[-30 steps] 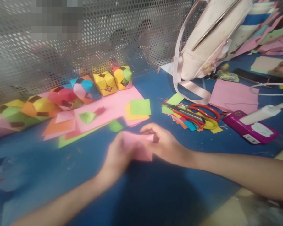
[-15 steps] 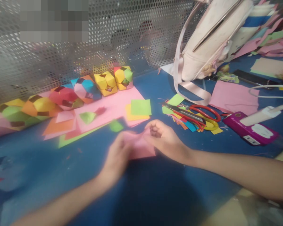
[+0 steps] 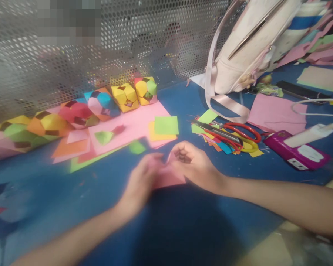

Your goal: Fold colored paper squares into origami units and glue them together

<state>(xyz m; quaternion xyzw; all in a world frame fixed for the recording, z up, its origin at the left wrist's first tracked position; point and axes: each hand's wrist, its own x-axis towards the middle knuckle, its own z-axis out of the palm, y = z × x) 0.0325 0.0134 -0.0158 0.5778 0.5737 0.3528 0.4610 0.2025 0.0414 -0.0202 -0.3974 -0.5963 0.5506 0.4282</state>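
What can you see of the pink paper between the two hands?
The pink paper is a plain, thin-looking piece, its lower edge fairly straight and a point at its lower right. Its upper right part bends upward by the fingers of the right hand; the left hand covers its left side. Both hands hold it over the blue table. Blur hides any creases, and I can't tell whether it touches the tabletop.

Sheet (image 3: 169,178) btwn L hand (image 3: 141,179) & R hand (image 3: 197,166), paper balls (image 3: 75,111) back L, scissors (image 3: 240,125) back R, bag (image 3: 245,51) behind scissors.
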